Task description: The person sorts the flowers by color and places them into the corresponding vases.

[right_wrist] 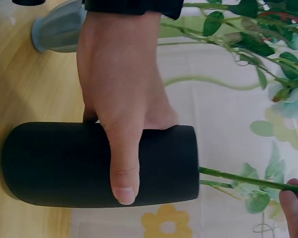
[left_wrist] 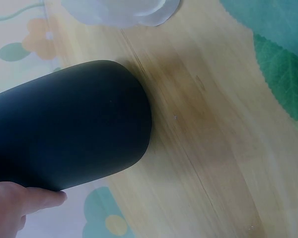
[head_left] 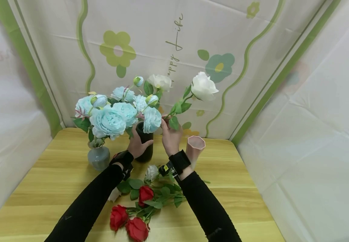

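A black vase (head_left: 145, 148) stands upright on the table, gripped round its side by my left hand (head_left: 136, 145). In the right wrist view that hand's thumb (right_wrist: 124, 173) lies across the vase. My right hand (head_left: 171, 138) pinches the green stem (right_wrist: 238, 178) of a white rose (head_left: 204, 86), above and right of the vase. The stem's lower end enters the vase mouth; how deep it goes is hidden. A second white rose (head_left: 160, 82) rises behind the blue flowers, and another green stalk shows at the mouth. The left wrist view shows the vase's lower part (left_wrist: 74, 124).
At left, a grey-blue vase (head_left: 98, 158) holds light blue flowers (head_left: 107, 121) that overhang the black vase. A pink vase (head_left: 194, 149) stands right of my right hand. Red roses (head_left: 137, 229) and a white rose (head_left: 152, 173) lie in front. A printed curtain (head_left: 150, 20) hangs behind.
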The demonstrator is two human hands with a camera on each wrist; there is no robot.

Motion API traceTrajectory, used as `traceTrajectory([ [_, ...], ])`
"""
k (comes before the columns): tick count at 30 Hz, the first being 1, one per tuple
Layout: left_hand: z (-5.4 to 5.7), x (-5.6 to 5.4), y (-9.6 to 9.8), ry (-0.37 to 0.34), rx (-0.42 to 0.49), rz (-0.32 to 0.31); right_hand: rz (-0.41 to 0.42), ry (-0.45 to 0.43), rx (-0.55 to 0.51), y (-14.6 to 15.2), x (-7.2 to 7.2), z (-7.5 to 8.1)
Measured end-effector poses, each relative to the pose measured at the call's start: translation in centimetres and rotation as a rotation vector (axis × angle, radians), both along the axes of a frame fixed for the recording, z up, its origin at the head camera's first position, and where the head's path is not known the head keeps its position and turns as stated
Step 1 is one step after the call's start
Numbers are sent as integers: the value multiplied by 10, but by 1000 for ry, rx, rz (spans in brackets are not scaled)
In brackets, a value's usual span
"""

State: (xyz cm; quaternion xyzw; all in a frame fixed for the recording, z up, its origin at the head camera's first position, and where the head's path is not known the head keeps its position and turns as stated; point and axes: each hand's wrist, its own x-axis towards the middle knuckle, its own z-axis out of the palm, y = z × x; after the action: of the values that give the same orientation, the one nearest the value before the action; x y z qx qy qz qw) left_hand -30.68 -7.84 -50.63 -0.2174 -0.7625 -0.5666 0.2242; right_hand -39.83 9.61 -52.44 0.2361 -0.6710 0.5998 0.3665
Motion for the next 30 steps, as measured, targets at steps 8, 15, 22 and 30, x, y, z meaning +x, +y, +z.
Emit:
traceTrajectory([
  [8,12,14,0,-109,-62,12,-87,-111,228,-21,97,102],
  [15,25,19,-2,-274,-156,38,-55,-175,296,-27,107,116],
  [22,27,19,-3,-319,-154,42,-4,-218,272,-29,106,125],
  [30,27,20,-3,-321,-166,26,-55,-287,317,-37,123,150],
])
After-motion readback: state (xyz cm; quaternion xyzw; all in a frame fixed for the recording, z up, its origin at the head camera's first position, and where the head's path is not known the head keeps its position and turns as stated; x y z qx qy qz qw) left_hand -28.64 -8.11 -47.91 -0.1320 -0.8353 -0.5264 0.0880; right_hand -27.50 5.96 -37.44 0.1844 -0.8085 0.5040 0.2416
